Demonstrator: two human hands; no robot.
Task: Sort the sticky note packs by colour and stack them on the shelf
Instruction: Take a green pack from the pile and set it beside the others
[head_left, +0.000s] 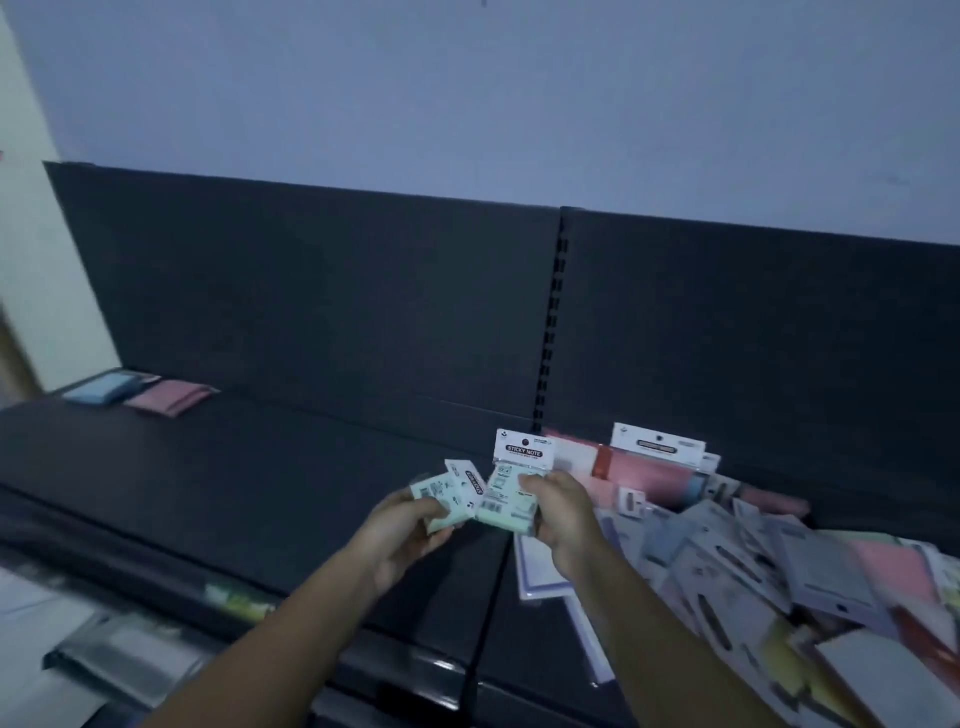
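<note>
The shelf (260, 493) holds a blue stack (101, 388) and a pink stack (169, 397) far left of the hands. Just right of them lies a loose pile of packs (753, 545), blurred and cut off at the edge. The left hand (402, 530) grips a green pack (441, 499). The right hand (563, 514) pinches a second green pack (506, 496) close beside it.

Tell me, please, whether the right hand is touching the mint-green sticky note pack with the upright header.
Touching. The head view shows the right hand pinching the mint-green pack, thumb pressed on its front.
</note>
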